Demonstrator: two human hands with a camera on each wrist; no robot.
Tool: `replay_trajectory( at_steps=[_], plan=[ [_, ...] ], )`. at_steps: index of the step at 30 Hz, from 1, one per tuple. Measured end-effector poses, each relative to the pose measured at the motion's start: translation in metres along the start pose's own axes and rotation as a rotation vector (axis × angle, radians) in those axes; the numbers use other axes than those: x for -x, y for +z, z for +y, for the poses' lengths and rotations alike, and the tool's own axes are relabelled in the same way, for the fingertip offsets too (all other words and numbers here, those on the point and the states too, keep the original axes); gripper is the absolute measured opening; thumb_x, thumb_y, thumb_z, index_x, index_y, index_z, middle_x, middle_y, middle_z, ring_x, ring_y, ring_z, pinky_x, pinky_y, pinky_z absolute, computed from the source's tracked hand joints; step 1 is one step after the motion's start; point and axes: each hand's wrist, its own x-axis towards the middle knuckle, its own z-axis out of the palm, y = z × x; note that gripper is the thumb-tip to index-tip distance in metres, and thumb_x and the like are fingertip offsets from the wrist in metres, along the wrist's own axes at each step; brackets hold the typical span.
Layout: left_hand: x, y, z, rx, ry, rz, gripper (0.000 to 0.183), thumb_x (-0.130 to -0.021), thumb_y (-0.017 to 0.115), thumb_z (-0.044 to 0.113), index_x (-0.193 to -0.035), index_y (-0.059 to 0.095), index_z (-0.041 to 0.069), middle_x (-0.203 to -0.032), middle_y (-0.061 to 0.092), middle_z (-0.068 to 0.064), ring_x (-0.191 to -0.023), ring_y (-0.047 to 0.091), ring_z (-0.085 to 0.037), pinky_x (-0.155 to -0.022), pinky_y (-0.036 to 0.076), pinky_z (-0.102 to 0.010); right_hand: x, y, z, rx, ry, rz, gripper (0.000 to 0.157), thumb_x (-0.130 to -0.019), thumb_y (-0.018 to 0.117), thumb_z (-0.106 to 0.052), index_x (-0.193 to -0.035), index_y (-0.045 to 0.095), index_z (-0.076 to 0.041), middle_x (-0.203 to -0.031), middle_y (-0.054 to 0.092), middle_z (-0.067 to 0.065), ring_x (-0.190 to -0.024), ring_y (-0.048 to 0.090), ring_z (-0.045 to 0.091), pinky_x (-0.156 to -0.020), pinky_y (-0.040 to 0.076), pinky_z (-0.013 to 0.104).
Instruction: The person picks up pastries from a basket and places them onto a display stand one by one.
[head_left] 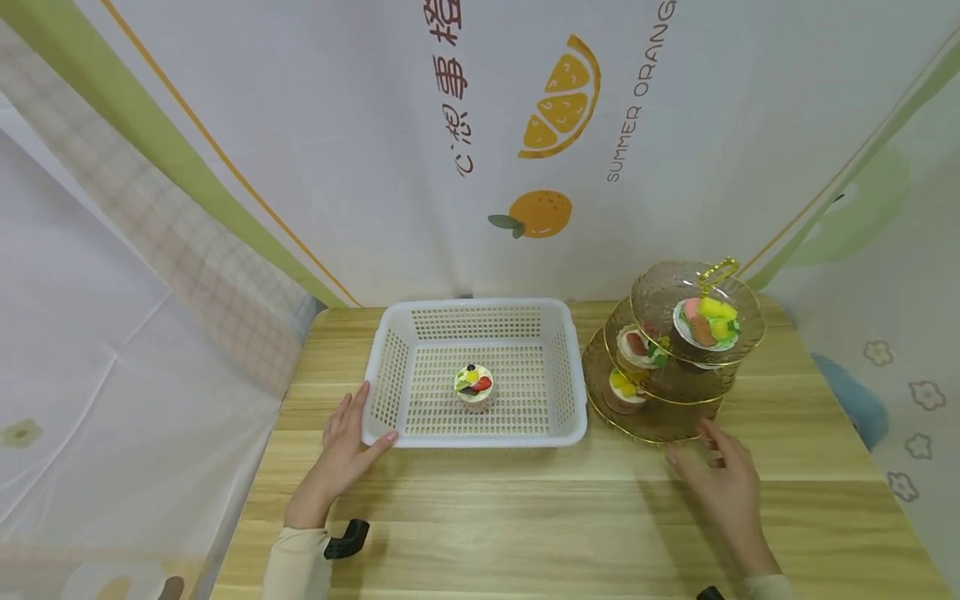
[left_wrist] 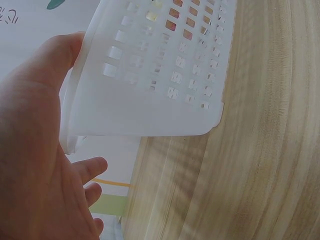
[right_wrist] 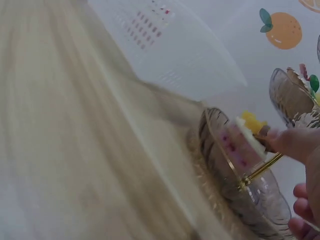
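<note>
My left hand [head_left: 343, 442] rests at the near left corner of a white plastic basket [head_left: 480, 441]. Its thumb [left_wrist: 67, 50] touches the rim, and the other fingers spread along the outside of the corner. Inside the basket stands one fruit-topped cupcake [head_left: 474, 388]. Beside the lowest tier of a three-tier, gold-rimmed cake stand [head_left: 675, 383], my right hand [head_left: 723, 479] has its fingers loosely bent, with nothing seen in them. A cake piece with yellow topping [right_wrist: 242, 145] sits on that tier, overlapped by the thumb tip in the right wrist view.
The top tier bears a cupcake [head_left: 705, 323] with pink and yellow topping; another cupcake [head_left: 637, 348] is on the middle tier. A gold handle [head_left: 717, 275] rises above the stand. Behind the wooden table [head_left: 487, 517] hangs a white curtain [head_left: 337, 125] with orange prints.
</note>
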Motion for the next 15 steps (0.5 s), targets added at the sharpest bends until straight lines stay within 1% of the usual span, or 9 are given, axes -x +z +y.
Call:
replay_trajectory(
  at_steps=[3,4,7,10,13,15],
  plan=[
    [0.000,-0.001,0.000,0.002,0.003,0.002,0.096,-0.093,0.061,0.045,-0.160,0.003,0.010,-0.163,0.017,-0.027,-0.150,0.003,-0.049,-0.114,0.003,-0.073,0.009,0.001,0.001,-0.018,-0.028,-0.015,0.071,-0.067,0.087,0.001,-0.132,0.059,0.001,-0.112,0.063,0.003,-0.098,0.045,-0.009,-0.078,0.037,0.005],
    [0.000,-0.001,0.001,0.000,0.004,0.003,0.096,-0.093,0.061,0.046,-0.160,0.003,0.010,-0.163,0.017,-0.027,-0.150,0.004,-0.050,-0.114,0.003,-0.073,0.012,0.002,0.000,-0.029,-0.037,-0.026,0.072,-0.067,0.087,0.000,-0.133,0.059,0.000,-0.113,0.062,-0.001,-0.100,0.044,-0.009,-0.080,0.037,0.005],
    [0.001,-0.001,0.001,0.002,0.002,-0.001,0.096,-0.093,0.061,0.046,-0.160,0.002,0.011,-0.163,0.017,-0.026,-0.151,0.003,-0.049,-0.114,0.003,-0.072,0.016,0.007,-0.003,-0.077,-0.077,-0.057,0.073,-0.067,0.087,0.001,-0.134,0.059,-0.002,-0.116,0.062,-0.010,-0.103,0.045,-0.010,-0.083,0.037,0.005],
    [0.000,-0.001,0.002,0.005,-0.002,-0.008,0.096,-0.094,0.061,0.047,-0.160,0.002,0.012,-0.163,0.017,-0.025,-0.151,0.002,-0.049,-0.115,0.002,-0.072,0.016,0.015,-0.009,-0.124,-0.147,-0.082,0.075,-0.064,0.088,0.003,-0.133,0.060,-0.003,-0.119,0.064,-0.009,-0.106,0.047,-0.010,-0.086,0.038,0.005],
    [0.000,-0.001,0.003,0.011,-0.008,-0.014,0.096,-0.094,0.061,0.048,-0.160,0.002,0.012,-0.164,0.016,-0.025,-0.151,0.002,-0.048,-0.115,0.002,-0.072,0.013,0.022,-0.017,-0.150,-0.212,-0.123,0.077,-0.063,0.089,0.002,-0.134,0.060,-0.004,-0.122,0.065,-0.001,-0.110,0.047,-0.011,-0.088,0.037,0.006],
    [-0.001,-0.002,0.003,0.010,-0.010,-0.016,0.096,-0.094,0.060,0.048,-0.160,0.001,0.012,-0.164,0.016,-0.025,-0.151,0.002,-0.048,-0.115,0.002,-0.072,0.009,0.027,-0.025,-0.164,-0.240,-0.160,0.077,-0.064,0.089,-0.001,-0.135,0.059,-0.005,-0.124,0.065,0.005,-0.114,0.045,-0.011,-0.091,0.036,0.006]
  ],
)
